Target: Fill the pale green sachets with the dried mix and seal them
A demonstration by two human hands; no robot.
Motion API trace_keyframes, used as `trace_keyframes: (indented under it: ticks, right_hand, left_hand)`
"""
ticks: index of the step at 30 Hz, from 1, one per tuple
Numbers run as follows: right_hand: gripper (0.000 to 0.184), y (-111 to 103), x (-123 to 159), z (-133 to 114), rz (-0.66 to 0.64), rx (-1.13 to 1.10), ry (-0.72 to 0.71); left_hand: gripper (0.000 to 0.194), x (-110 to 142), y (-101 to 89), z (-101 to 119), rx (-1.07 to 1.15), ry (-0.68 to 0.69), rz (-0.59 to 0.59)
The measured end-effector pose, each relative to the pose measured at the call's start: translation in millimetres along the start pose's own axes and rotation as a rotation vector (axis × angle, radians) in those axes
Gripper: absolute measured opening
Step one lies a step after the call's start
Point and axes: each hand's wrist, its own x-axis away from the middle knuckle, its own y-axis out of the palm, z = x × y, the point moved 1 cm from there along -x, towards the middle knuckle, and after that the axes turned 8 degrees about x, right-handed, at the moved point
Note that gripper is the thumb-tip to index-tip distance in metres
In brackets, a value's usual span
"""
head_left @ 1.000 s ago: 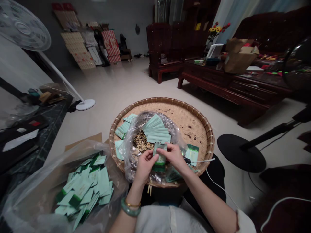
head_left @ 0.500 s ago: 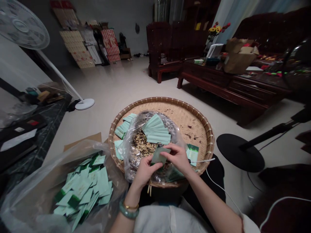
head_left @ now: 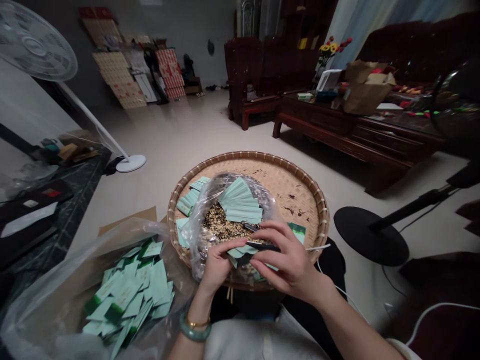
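Between the thumb and fingers of my left hand (head_left: 219,262) is a small pale green packet (head_left: 236,254), partly covered by the hands. My right hand (head_left: 287,257) has its fingers around a black two-jawed tool (head_left: 264,246) with a white cable (head_left: 318,247). The tool's jaws are apart, close to the packet's upper edge. Just beyond, a clear plastic bag (head_left: 198,215) holds a dark and tan loose dried mix (head_left: 221,225). Fanned pale green packets (head_left: 242,200) lie on top of that mix. All of it rests in a round woven bamboo tray (head_left: 300,175).
Left of the tray, a large clear bag (head_left: 45,305) holds many filled green packets (head_left: 131,285). A white fan (head_left: 131,163) stands on the left and a black fan base (head_left: 369,235) on the right. A dark wooden table (head_left: 337,120) stands beyond.
My right hand has turned and its fingers have spread from the packet to around the black tool, whose jaws now show. My left hand keeps the packet, now tilted and lower.
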Motion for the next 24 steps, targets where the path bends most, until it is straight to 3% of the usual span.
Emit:
trace_keyframes:
  ticks: [5,10,12,16,19,22,24]
  right_hand:
    - [0.015,8,-1,0,-0.126,0.141,0.047]
    - [0.022,17,-8,1,-0.476,0.128,0.148]
    - [0.029,18,-11,3,-0.553,0.076,0.181]
    - [0.034,13,-14,13,-0.493,-0.138,0.230]
    - [0.031,16,-12,26,-0.333,-0.306,0.450]
    - [0.048,34,-7,36,-0.310,-0.380,0.658]
    - [0.038,50,-3,40,-0.325,-0.395,0.688]
  left_hand:
    - [0.024,1,-1.9,-4,-0.092,0.034,-0.001]
    - [0.028,3,-1.5,-9,-0.182,0.034,-0.011]
    - [0.026,3,-1.8,-9,-0.200,0.023,-0.007]
    - [0.020,3,-4.5,-12,-0.207,-0.030,0.003]
    - [0.024,2,-6.3,-16,-0.134,-0.122,0.031]
    - [0.029,2,-3.8,-18,-0.026,-0.236,0.027]
    - [0.028,4,-0.2,-16,-0.015,-0.280,0.007]
